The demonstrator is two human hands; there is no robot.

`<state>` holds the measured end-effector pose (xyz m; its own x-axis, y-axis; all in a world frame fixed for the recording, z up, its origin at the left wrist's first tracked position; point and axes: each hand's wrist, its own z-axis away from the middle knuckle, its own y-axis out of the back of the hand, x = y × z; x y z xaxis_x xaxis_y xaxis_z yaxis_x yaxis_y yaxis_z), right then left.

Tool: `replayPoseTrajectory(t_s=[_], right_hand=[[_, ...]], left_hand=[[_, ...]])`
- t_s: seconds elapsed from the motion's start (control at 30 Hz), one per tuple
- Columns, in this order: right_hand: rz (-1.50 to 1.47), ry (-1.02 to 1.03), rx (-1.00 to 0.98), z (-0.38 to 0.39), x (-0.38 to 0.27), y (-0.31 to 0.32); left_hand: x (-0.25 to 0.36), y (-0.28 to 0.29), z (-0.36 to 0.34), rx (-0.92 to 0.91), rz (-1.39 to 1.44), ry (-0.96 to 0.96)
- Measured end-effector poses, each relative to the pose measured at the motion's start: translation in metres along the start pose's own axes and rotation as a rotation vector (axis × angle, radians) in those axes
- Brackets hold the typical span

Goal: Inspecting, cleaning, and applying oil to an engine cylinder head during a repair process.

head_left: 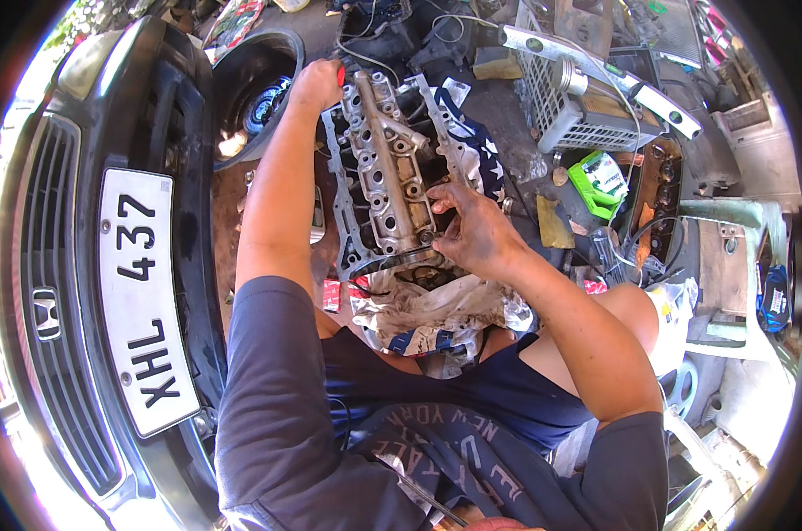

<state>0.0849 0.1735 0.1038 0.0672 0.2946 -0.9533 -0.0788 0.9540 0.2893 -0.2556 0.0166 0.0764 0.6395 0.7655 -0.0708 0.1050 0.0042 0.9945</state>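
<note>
In front of me lies a grey metal engine casting (pixel 355 234) with a long bolted engine piece (pixel 379 177) inside its frame, a row of round holes along it. My left hand (pixel 317 86) is closed at the far left end of the casting. A small red thing (pixel 341 76) sticks out of its fingers; the rest of it is hidden. My right hand (pixel 473 228) is at the near right side of the long piece. Its thumb and fingers are apart and curved, with the tips at the metal. A dirty cloth (pixel 418 305) lies at the casting's near end.
At left stands a black car bumper (pixel 184 292) with a number plate. A black tub (pixel 281 49) is beyond my left forearm. To the right are a grey plastic crate (pixel 564 115), a metal level (pixel 626 84), a bright green container (pixel 591 190) and a pale green plastic chair (pixel 746 332).
</note>
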Motion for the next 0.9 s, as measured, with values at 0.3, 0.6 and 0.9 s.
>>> replayPoseTrajectory(t_s=[0.3,0.6,0.9], right_hand=[[0.049,-0.002,0.015,-0.001,0.000,0.000],[0.070,0.042,0.005,-0.002,-0.001,-0.002],[0.057,0.036,0.016,-0.003,-0.001,-0.001]], left_hand=[[0.002,-0.007,0.003,0.000,-0.047,-0.109],[-0.004,-0.022,0.004,0.037,-0.086,-0.129],[0.003,-0.023,0.013,0.056,-0.137,-0.150]])
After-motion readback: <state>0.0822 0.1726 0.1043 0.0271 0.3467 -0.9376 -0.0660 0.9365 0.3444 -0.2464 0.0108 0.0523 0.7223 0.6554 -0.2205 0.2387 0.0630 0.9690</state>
